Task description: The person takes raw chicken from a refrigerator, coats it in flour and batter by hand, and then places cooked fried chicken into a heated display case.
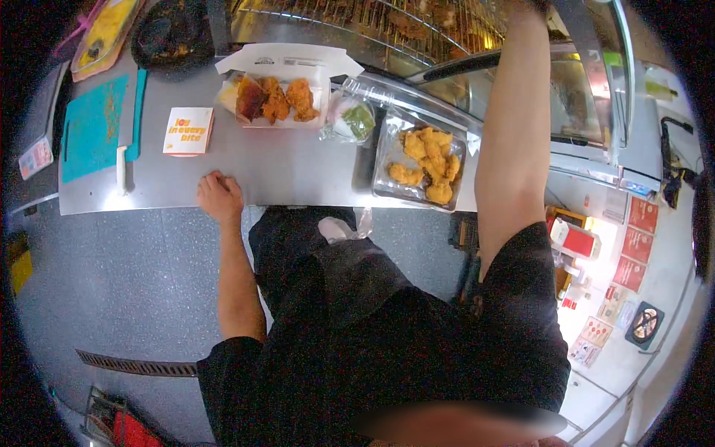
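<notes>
My left hand [220,193] rests with curled fingers on the front edge of the steel counter [268,179]; whether it holds anything is hidden. A small printed carton [188,131] lies just beyond it. My right arm reaches up to the glass-fronted food cabinet, and the hand, dark and cut off at the top edge, is barely visible. An open paper box [282,114] at the back holds pieces of fried chicken [301,98] and a wrapped item. Right of it sits a clear plastic bag [349,120] with white and green contents. A metal tray [380,181] holds battered fried pieces [433,151].
A knife [122,167] lies on the teal cutting board [92,134] at left, its handle towards the counter edge. Behind stand a dark bowl [173,33] and a tub with yellow contents [106,36]. The cabinet's wire racks [357,17] and glass panel border the right arm.
</notes>
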The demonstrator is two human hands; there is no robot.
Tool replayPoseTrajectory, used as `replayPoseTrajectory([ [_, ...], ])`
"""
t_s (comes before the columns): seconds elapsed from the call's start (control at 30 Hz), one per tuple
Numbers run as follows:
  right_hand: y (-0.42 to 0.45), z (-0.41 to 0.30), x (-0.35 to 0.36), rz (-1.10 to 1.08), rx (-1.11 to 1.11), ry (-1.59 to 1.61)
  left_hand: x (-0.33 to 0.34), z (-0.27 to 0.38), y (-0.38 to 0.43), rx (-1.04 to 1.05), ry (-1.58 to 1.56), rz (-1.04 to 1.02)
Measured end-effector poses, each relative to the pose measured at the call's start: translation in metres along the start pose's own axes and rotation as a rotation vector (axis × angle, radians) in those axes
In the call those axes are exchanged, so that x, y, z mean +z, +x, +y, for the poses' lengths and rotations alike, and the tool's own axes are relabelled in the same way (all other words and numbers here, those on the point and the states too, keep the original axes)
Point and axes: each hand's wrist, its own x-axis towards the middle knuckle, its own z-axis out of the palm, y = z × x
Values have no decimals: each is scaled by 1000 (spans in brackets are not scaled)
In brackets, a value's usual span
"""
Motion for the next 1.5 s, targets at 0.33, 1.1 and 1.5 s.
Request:
replayPoseTrajectory([
  [0.33,-10,-12,2,65,-87,-97,2,-4,0,-13,20,1],
  [1.1,-434,68,-13,-69,1220,1043,-23,335,-47,1162,-801,-963],
  [1.5,-467,292,39,-973,598,27,-15,171,-41,459,-442,-1052],
])
